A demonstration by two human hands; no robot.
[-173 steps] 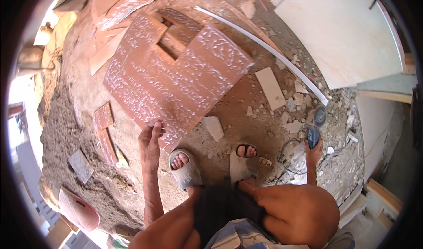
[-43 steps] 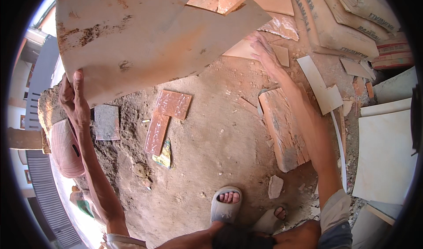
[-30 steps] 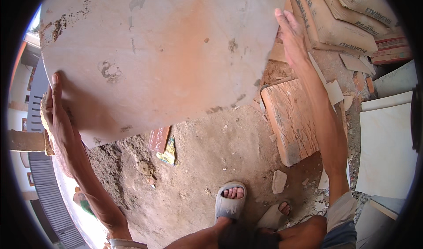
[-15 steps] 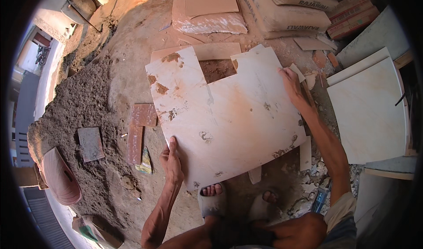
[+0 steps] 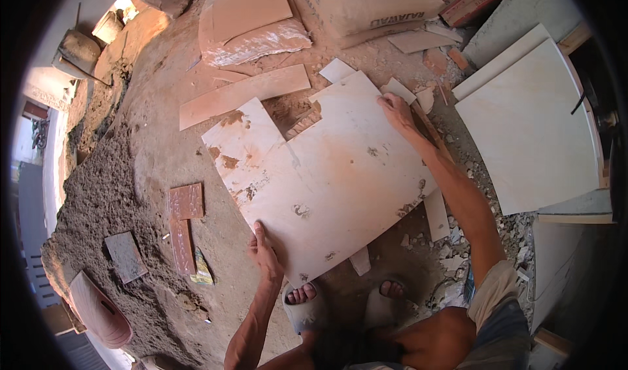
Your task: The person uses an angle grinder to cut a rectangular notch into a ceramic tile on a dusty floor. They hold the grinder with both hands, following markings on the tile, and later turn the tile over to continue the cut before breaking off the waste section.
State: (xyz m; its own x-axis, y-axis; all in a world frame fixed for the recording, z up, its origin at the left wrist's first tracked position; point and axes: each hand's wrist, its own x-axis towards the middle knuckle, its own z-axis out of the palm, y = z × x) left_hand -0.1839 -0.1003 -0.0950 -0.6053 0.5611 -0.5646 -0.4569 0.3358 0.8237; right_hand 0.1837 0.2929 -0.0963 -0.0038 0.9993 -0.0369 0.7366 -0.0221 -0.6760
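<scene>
A large pale floor tile (image 5: 333,187) with a rectangular notch cut from its far edge is held above the ground in front of me. Brown mortar smears and dark spots mark its face. My left hand (image 5: 265,255) is closed on the near left edge, thumb on top and fingers hidden beneath. At the far right edge, my right hand (image 5: 398,111) grips the same tile, its fingertips partly out of sight. Through the notch shows reddish rubble. Behind the tile lies a long tan tile strip (image 5: 245,95) on the ground.
A heap of grey sand (image 5: 98,187) spreads on the left, with brown tile pieces (image 5: 186,203) beside it. Stacked sacks (image 5: 373,10) stand at the back. Large pale tiles (image 5: 530,128) lean on the right, near broken rubble (image 5: 458,259). My sandalled feet are below the tile.
The tile has turned somewhat counterclockwise in both hands, its right side going farther away. My view has shifted, so the surroundings appear rotated. Both hands keep their grip.
</scene>
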